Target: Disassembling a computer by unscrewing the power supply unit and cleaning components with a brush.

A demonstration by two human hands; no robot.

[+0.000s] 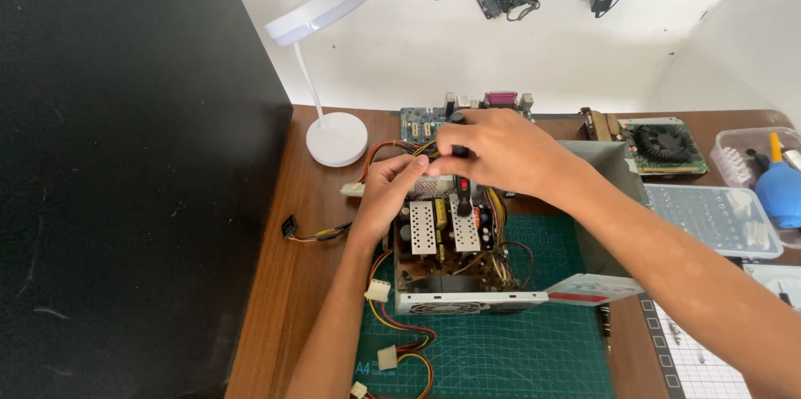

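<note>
On the green mat [501, 357] sits an opened power supply [450, 253]; at its twelve o'clock edge the right hand [501, 148] grips a screwdriver [461, 186], the left hand [392, 186] pinching beside it.

Single head-worn view, steeply down, close over the desk [317, 199].

One label, two clear plastic cases

A white rectangular label [602, 289] with a red band along its lower edge lies on the grey cover panel just right of the opened power supply. At the worktop's right edge, a flat clear plastic case [713, 219] holds rows of small pale parts; a clear tub [738, 157] stands just behind it.
</note>
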